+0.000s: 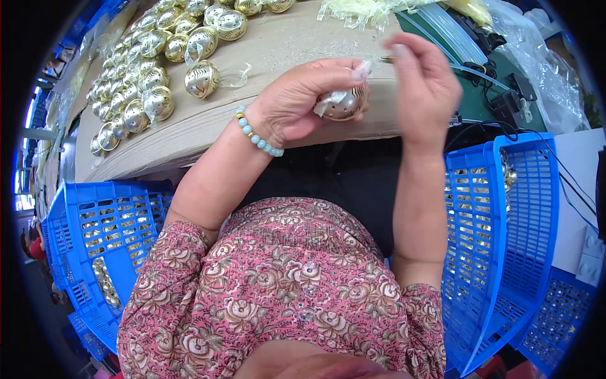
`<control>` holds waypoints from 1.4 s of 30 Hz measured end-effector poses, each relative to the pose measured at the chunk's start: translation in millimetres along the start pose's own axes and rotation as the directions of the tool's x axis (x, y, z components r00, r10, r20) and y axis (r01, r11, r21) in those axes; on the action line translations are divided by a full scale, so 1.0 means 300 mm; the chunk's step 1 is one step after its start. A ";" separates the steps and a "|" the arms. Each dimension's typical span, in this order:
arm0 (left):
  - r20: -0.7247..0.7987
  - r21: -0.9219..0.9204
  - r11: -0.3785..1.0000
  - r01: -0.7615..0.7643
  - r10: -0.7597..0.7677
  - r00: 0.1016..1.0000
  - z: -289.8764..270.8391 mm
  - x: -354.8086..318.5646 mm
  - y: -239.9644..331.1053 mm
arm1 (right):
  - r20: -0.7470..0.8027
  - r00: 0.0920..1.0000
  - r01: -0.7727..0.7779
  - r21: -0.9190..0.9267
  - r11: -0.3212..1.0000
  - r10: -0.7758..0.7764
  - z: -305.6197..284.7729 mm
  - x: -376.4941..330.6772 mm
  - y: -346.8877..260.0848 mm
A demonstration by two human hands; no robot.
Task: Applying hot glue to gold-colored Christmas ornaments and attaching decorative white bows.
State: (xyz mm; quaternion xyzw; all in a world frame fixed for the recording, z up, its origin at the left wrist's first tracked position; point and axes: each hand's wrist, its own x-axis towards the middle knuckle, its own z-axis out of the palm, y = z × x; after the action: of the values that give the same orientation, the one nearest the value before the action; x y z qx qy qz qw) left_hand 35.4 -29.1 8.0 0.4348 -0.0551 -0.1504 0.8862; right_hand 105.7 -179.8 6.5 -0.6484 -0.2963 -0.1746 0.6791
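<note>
My left hand (pixel 303 95), with a beaded bracelet at its wrist, is closed round a shiny gold bauble (pixel 343 106) with dark markings and small holes. Its thumb pinches a pale sheer ribbon (pixel 361 71) at the top of the bauble. To the right, my right hand (pixel 426 88) is raised and smeared by motion, thumb and forefinger drawn together. A small thin tip shows at those fingers, too blurred to name. Beyond my left hand lies another gold bauble (pixel 202 79) with its ribbon loop spread on the cardboard.
Many gold baubles (pixel 158 103) crowd the left of the cardboard-covered table (pixel 265 54). Pale ribbons (pixel 363 9) lie at the back, clear strips (pixel 451 31) and black cables (pixel 483 72) at the right. Blue crates holding baubles flank me, one left (pixel 95 192), one right (pixel 536 148).
</note>
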 end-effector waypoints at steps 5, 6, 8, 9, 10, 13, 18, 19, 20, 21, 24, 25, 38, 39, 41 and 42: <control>-0.310 -0.258 0.944 -0.203 0.118 0.943 -0.037 0.029 0.036 | -0.154 0.987 -0.157 -0.983 0.094 0.035 -0.246 0.044 0.030; -0.382 -0.338 0.899 -0.277 0.138 0.914 -0.050 0.035 0.037 | -0.172 0.958 -0.192 -0.979 0.071 0.228 -0.253 0.054 0.023; -0.418 -0.355 0.877 -0.323 0.160 0.894 -0.049 0.049 0.037 | -0.077 0.943 -0.161 -0.958 0.239 0.325 -0.295 0.049 0.090; -0.474 -0.405 0.840 -0.362 0.145 0.868 -0.048 0.054 0.035 | -0.070 0.944 -0.154 -0.958 0.244 0.323 -0.291 0.056 0.090; -0.528 -0.450 0.798 -0.402 0.126 0.840 -0.047 0.058 0.033 | -0.092 0.915 -0.232 -0.916 0.326 0.393 -0.287 0.059 0.086; -0.601 -0.458 0.757 -0.467 0.124 0.790 -0.047 0.069 0.036 | -0.143 0.884 -0.413 -0.688 0.597 0.446 -0.295 0.036 0.084; -0.619 -0.505 0.689 -0.519 0.130 0.774 -0.057 0.090 0.030 | 0.056 0.851 -0.526 0.055 0.849 0.523 -0.213 -0.024 -0.054; -0.630 -0.504 0.692 -0.516 0.114 0.768 -0.055 0.095 0.030 | 0.159 0.834 -0.547 0.119 0.829 0.527 -0.187 -0.032 -0.078; -0.629 -0.506 0.693 -0.514 0.111 0.770 -0.055 0.097 0.030 | 0.262 0.813 -0.571 0.180 0.801 0.520 -0.159 -0.038 -0.100; -0.606 -0.488 0.722 -0.491 0.124 0.786 -0.054 0.099 0.031 | 0.273 0.800 -0.589 0.189 0.786 0.534 -0.133 -0.041 -0.121; -0.611 -0.473 0.734 -0.488 0.126 0.782 -0.033 0.110 0.037 | 0.275 0.850 -0.507 0.202 0.838 0.448 -0.084 -0.044 -0.131; -0.639 -0.473 0.718 -0.511 0.119 0.760 -0.027 0.113 0.038 | 0.266 0.866 -0.485 0.238 0.841 0.424 -0.079 -0.048 -0.121; -0.658 -0.414 0.733 -0.539 0.169 0.734 -0.027 0.115 0.020 | 0.225 0.894 -0.436 0.235 0.869 0.388 -0.035 -0.079 -0.079; -0.658 -0.414 0.732 -0.540 0.169 0.734 -0.032 0.117 0.019 | 0.217 0.895 -0.435 0.224 0.872 0.391 -0.031 -0.082 -0.079; -0.659 -0.415 0.732 -0.541 0.168 0.733 -0.038 0.119 0.018 | 0.208 0.895 -0.435 0.212 0.875 0.395 -0.030 -0.086 -0.074; -0.671 -0.411 0.728 -0.548 0.165 0.723 -0.038 0.120 0.019 | 0.216 0.897 -0.429 0.218 0.877 0.385 -0.031 -0.088 -0.066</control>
State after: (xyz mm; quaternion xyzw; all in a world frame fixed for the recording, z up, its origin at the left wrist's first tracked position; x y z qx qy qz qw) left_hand 73.5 -28.6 4.2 0.1441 0.1853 0.1673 0.9575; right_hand 74.9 -194.8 5.4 -0.6139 -0.2286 0.0676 0.7525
